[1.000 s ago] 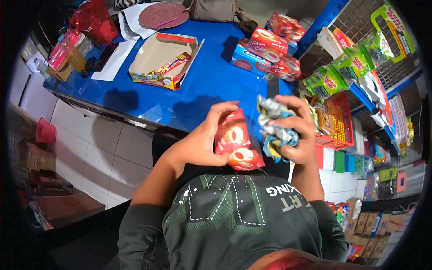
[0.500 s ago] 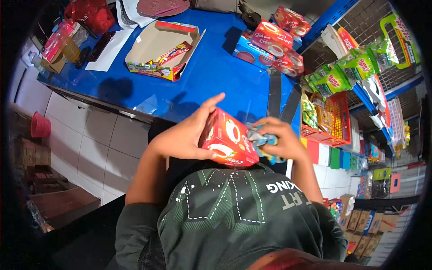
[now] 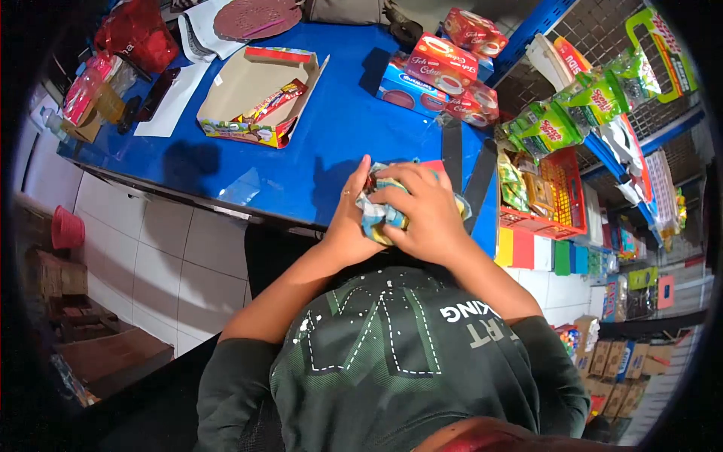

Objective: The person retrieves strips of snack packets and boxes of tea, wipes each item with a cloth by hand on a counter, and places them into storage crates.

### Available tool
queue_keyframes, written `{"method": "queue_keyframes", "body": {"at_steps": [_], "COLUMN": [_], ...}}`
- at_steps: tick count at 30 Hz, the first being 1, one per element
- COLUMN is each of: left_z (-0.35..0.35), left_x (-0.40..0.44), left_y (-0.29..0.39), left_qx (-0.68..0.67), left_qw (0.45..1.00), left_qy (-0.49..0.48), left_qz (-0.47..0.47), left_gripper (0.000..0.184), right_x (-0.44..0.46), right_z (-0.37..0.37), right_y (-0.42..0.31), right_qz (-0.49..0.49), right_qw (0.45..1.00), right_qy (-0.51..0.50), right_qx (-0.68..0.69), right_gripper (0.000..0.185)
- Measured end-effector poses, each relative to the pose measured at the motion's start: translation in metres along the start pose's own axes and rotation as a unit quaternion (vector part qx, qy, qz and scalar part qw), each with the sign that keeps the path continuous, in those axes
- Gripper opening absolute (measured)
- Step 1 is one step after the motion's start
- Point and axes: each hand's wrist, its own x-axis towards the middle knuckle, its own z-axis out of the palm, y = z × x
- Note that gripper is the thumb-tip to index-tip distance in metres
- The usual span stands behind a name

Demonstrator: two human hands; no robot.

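Observation:
In front of my torso, at the edge of the blue table [image 3: 331, 98], my left hand [image 3: 350, 222] holds the red tea box from its left side. Only a red corner of the box [image 3: 434, 166] shows past my fingers. My right hand [image 3: 422, 207] presses a crumpled blue, white and yellow cloth [image 3: 376, 215] against the box, its fingers bent over the cloth. The cloth and my right hand hide most of the box.
An open carton [image 3: 260, 83] with a snack packet stands on the table's left. Stacked red tea boxes [image 3: 443, 64] and a blue box [image 3: 413, 92] stand at the back right. Green sponge packs [image 3: 550, 129] hang above a red crate [image 3: 561, 192].
My right hand has brought the cloth leftward and up onto the box. The box has turned and moved slightly up, and is now mostly covered.

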Motion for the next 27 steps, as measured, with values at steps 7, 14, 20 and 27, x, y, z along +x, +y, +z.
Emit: {"method": "queue_keyframes", "body": {"at_steps": [7, 14, 20, 27], "left_z": [-0.005, -0.013, -0.016, 0.027], "left_x": [0.006, 0.012, 0.045, 0.075], "left_y": [0.011, 0.029, 0.084, 0.072], "left_qx": [0.048, 0.134, 0.388, 0.369], "left_qw": [0.998, 0.988, 0.913, 0.904], "left_qy": [-0.028, -0.064, -0.123, -0.212], "left_qz": [-0.037, -0.046, -0.038, -0.033], "left_gripper": [0.118, 0.116, 0.108, 0.105], "right_x": [0.002, -0.016, -0.037, -0.061], "right_z": [0.003, 0.001, -0.023, -0.013], "right_y": [0.029, 0.077, 0.078, 0.093], "right_qz": [0.090, 0.182, 0.435, 0.269], "right_qw": [0.996, 0.955, 0.714, 0.806], "right_qy": [-0.003, 0.150, 0.257, 0.357], "right_qx": [-0.023, 0.181, 0.485, 0.388], "right_gripper": [0.029, 0.025, 0.028, 0.033]}}
